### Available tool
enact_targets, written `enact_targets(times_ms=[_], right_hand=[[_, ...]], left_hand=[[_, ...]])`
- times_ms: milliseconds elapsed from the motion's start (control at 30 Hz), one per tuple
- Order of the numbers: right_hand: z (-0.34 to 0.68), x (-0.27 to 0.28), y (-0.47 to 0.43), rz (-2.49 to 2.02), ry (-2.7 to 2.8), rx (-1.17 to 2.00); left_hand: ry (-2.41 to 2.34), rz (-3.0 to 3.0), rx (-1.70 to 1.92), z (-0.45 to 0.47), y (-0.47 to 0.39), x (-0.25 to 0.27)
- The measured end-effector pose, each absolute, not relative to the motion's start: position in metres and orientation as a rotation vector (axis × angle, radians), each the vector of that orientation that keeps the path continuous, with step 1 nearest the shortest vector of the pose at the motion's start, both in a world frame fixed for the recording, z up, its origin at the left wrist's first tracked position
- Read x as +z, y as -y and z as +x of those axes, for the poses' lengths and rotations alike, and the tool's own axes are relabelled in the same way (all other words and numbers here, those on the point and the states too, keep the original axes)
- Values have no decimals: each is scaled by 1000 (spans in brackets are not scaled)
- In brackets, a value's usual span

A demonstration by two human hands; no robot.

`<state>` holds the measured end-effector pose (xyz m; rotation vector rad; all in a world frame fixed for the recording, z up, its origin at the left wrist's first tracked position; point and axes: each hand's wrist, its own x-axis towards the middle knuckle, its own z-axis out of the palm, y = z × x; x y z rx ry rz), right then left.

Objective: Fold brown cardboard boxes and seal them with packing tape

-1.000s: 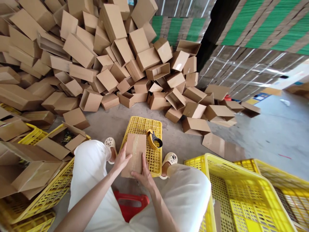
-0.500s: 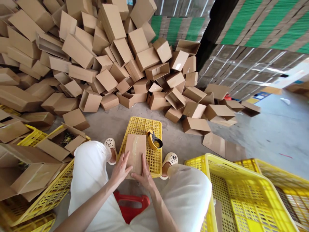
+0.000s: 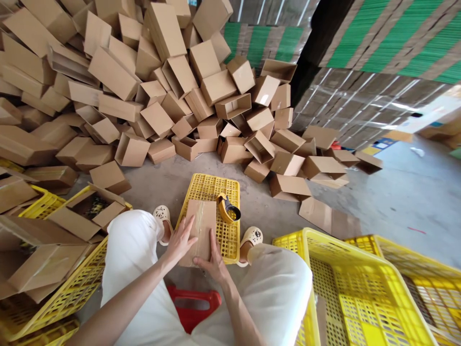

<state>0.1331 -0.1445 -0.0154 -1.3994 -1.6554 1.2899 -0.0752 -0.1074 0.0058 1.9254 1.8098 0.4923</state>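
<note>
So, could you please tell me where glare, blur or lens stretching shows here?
In the head view, pale sheen on the right-hand floor; same view, lower-right yellow crate looks stretched; same view, far-left carton looks soft, taped box clearer.

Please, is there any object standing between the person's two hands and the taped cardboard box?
Nothing visible does: the left hand and the right hand both appear to rest directly on the cardboard box. The tape dispenser lies beside it, to its right, on the yellow crate.
</note>
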Motion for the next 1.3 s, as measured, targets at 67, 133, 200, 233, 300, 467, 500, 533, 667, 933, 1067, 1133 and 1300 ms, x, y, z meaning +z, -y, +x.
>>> enact_targets(times_ms=[67,133,200,233,300,467,500,533,667,933,1067,1133,1300], right_hand=[[134,-13,146,-1363,1672,1295],[135,-9,147,-1339,1676,1296],[136,-5,148,-1332,1678,1298],[136,-5,148,-1339,1675,1299],[135,-4,148,-1371,1656,1302],[133,-8,143,-1416,1652,1292],[133,-8,143,-1417,1665,1284],[133,-8,142,-1418,1676,1275],[133,-8,144,-1411,1702,1252],[131,-8,146,-1433,1685,1238],[131,-8,145,-1428,1691,1230],[131,-9,144,-1429,1703,1226],[133,-11,143,-1443,1700,1238]], left_hand=[[-1775,1953,510,-77,127,2],[-1743,1971,530,-79,148,-2],[-1731,1966,537,-80,166,-6],[-1735,1954,533,-81,173,-8],[-1747,1919,522,-82,178,-11],[-1756,1924,585,-76,140,-7],[-1785,1919,597,-74,129,-5],[-1817,1916,596,-72,120,-3],[-1849,1993,532,-72,115,2],[-1827,2048,483,-82,194,-11],[-1862,2050,500,-73,189,-10],[-1859,2058,525,-71,168,-6],[-1889,1991,605,-81,81,13]])
